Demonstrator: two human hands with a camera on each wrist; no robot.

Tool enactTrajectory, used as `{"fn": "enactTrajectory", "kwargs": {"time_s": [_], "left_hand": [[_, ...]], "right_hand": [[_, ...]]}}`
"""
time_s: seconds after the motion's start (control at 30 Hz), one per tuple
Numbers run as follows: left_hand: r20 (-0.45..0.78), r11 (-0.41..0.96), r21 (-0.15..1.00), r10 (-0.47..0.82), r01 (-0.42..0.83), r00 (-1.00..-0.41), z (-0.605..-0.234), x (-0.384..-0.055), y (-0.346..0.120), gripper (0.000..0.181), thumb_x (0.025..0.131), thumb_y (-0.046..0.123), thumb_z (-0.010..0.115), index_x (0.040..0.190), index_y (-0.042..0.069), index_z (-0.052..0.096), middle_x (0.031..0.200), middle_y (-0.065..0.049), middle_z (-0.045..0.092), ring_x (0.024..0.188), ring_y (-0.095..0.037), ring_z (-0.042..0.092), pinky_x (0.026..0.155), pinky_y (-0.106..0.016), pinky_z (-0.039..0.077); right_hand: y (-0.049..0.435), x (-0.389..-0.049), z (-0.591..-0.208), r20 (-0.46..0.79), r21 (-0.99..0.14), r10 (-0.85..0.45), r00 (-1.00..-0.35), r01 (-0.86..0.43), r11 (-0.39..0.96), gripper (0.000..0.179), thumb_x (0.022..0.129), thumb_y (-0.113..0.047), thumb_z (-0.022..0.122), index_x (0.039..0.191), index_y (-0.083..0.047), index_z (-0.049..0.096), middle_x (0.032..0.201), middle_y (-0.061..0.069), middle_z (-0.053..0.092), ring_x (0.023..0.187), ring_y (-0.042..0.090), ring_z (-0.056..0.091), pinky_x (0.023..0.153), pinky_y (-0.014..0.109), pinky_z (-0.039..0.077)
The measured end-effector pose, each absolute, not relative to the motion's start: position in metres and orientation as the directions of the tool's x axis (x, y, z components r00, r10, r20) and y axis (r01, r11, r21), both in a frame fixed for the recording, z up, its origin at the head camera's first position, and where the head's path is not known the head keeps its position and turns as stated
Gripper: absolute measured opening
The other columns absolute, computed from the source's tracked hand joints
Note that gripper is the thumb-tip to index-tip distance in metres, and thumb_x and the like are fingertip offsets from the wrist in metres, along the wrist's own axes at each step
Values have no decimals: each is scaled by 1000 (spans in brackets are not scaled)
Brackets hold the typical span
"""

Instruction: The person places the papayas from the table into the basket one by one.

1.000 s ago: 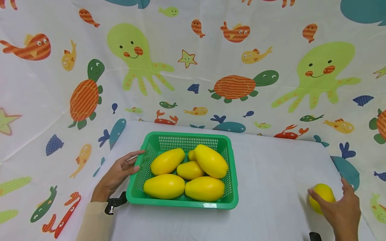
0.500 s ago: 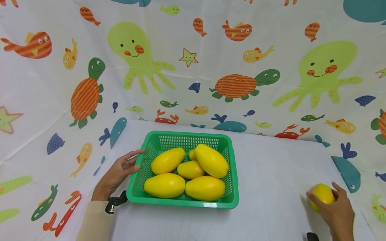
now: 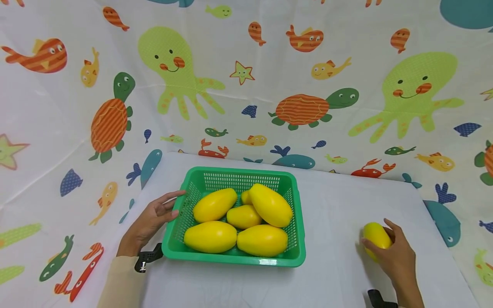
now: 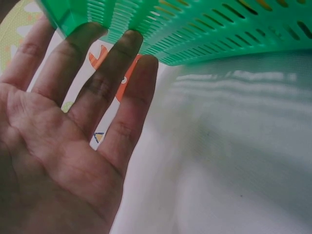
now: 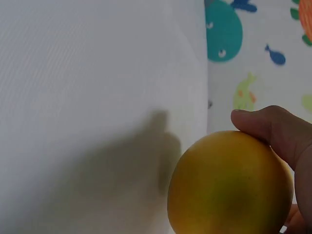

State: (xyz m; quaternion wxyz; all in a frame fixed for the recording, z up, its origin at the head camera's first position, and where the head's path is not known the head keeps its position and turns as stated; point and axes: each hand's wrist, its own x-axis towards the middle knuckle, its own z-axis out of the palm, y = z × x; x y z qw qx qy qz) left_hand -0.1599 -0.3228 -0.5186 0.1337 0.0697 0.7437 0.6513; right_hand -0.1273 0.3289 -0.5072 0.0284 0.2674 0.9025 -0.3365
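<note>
In the head view my right hand [image 3: 398, 254] grips a smooth yellow mango [image 3: 376, 236] between thumb and fingers. It is held over the right part of the white table, and its shadow shows on the cloth in the right wrist view, where the mango [image 5: 231, 185] has a faint greenish patch. My left hand [image 3: 152, 220] rests against the left side of a green plastic basket [image 3: 233, 258], fingers extended. The left wrist view shows those fingertips at the basket's slotted wall [image 4: 219, 29]. Inside the basket lie several large yellow papaya-like fruits [image 3: 209, 237] and smaller yellow ones [image 3: 244, 217].
A white cloth covers the table [image 3: 327, 205]. Behind and at both sides hangs a curtain [image 3: 239, 42] printed with sea animals. A dark strap [image 3: 148, 258] circles the left wrist, and another dark strap [image 3: 379, 299] is at the right wrist.
My right hand has closed around the mango, lifted it and carried it left toward the basket. The left hand and the basket have stayed in place.
</note>
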Motion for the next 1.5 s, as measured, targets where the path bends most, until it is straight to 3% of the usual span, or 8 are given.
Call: {"fn": "enactTrajectory", "kwargs": {"time_s": [0.17,0.4,0.67,1.07,1.17,1.3,1.5], "left_hand": [[-106,141,988,281,-68,-954,-518,-161,-322,57,107,17,62,161,17,45,160,3,56,132,-7,65,106,-17,51],[-93,130,990,282,-58,-955,-519,-161,-322,57,107,16,62,161,16,45,158,5,58,130,-7,67,105,-21,54],[-106,127,989,280,-73,-954,-518,-160,-322,57,107,16,62,161,16,45,158,6,58,131,-8,66,107,-17,51],[-116,136,987,276,-81,-954,-516,-160,-321,57,107,16,61,162,17,44,160,4,57,132,-9,66,108,-16,49],[-120,160,984,270,-78,-955,-516,-160,-321,57,108,17,61,162,18,45,161,2,55,133,-8,65,116,-30,50],[-123,192,979,264,-73,-957,-516,-160,-321,56,108,19,61,162,19,45,163,1,54,133,-8,65,124,-54,41],[-124,187,979,263,-76,-957,-515,-160,-321,57,108,18,61,162,19,44,162,2,54,134,-7,65,124,-58,37]], "right_hand": [[299,-135,-495,-145,-624,359,-922,367,690,98,91,-22,84,169,-12,25,162,29,43,134,49,46,116,70,43],[269,-147,-468,-4,-657,195,-981,150,739,89,90,-26,87,162,-8,38,156,27,50,127,47,52,106,68,50],[241,-168,-433,138,-663,68,-988,-42,747,80,89,-26,87,156,-7,47,147,24,58,120,43,57,98,64,56],[188,-194,-391,218,-704,-100,-971,-228,673,77,87,-21,88,154,-12,50,145,16,62,119,37,61,96,60,61],[178,-199,-386,234,-713,-133,-963,-263,650,75,87,-20,88,152,-12,52,143,14,63,117,34,61,94,56,61],[164,-205,-378,237,-721,-179,-955,-296,627,75,87,-20,88,152,-13,52,142,12,62,114,32,62,92,50,61],[138,-208,-365,235,-716,-254,-938,-344,607,77,86,-21,89,153,-14,51,142,9,62,111,29,62,90,46,62]]}}
